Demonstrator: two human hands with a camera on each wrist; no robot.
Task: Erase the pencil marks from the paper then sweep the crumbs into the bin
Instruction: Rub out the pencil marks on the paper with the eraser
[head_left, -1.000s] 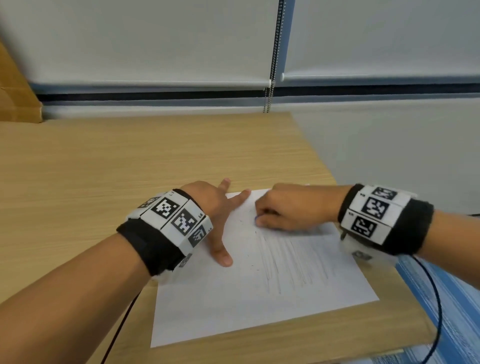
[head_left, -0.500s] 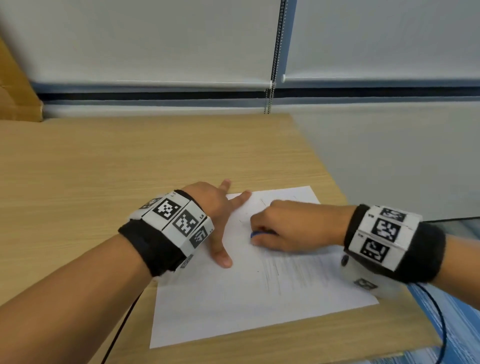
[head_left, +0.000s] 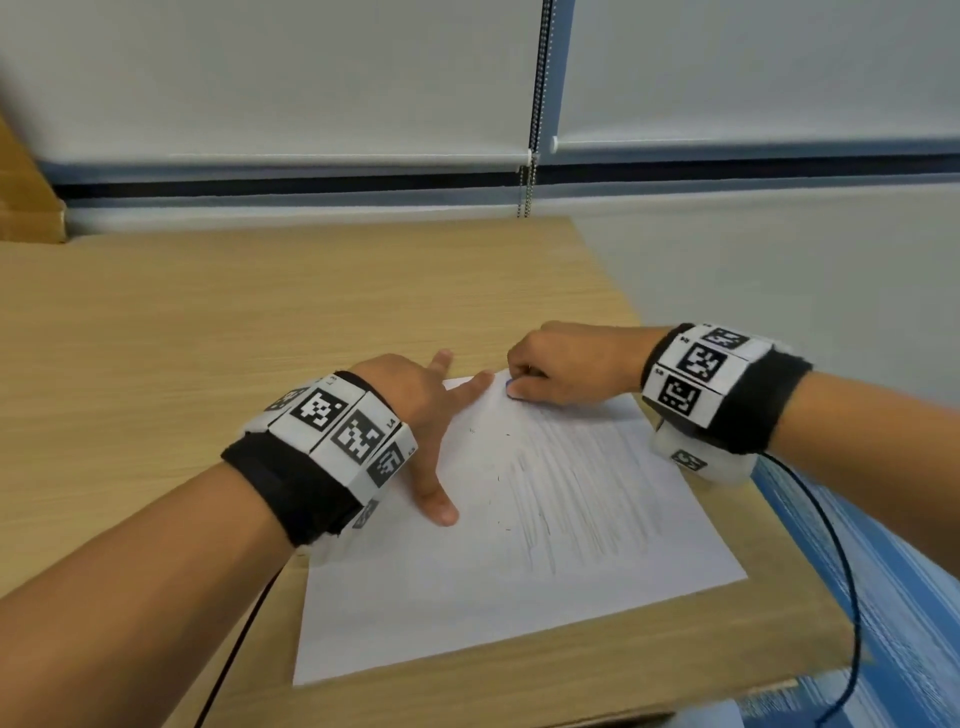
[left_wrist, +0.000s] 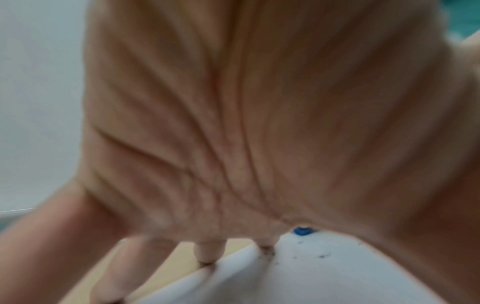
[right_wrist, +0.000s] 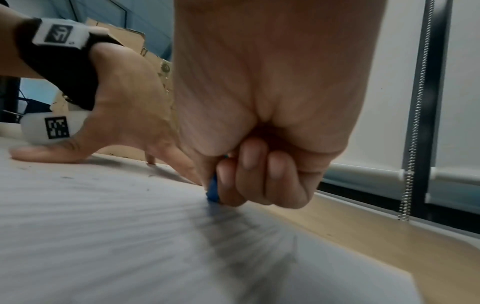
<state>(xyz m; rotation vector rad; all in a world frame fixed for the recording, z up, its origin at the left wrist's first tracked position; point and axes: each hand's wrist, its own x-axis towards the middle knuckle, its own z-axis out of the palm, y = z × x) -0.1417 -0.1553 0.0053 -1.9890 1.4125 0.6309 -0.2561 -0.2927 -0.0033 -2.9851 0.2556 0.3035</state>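
Note:
A white sheet of paper (head_left: 519, 561) with faint pencil strokes (head_left: 582, 493) lies at the table's near right corner. My left hand (head_left: 441, 415) presses flat on the sheet's left side with fingers spread. My right hand (head_left: 550, 371) grips a small blue eraser (head_left: 511, 388) and holds its tip on the paper's far edge. The eraser (right_wrist: 213, 190) shows below my curled right fingers in the right wrist view, and as a blue spot (left_wrist: 302, 230) in the left wrist view. A few dark crumbs (head_left: 500, 475) lie on the sheet. No bin is in view.
The wooden table (head_left: 234, 322) stretches left and back to a wall with roller blinds (head_left: 270, 78) and a bead chain (head_left: 527, 187). The table's right edge lies just past the paper; blue flooring (head_left: 893, 597) lies below. A black cable (head_left: 841, 571) hangs from my right wrist.
My right hand has moved away from me with the eraser, from the middle of the sheet up to its far edge. The left hand has stayed pressed on the paper.

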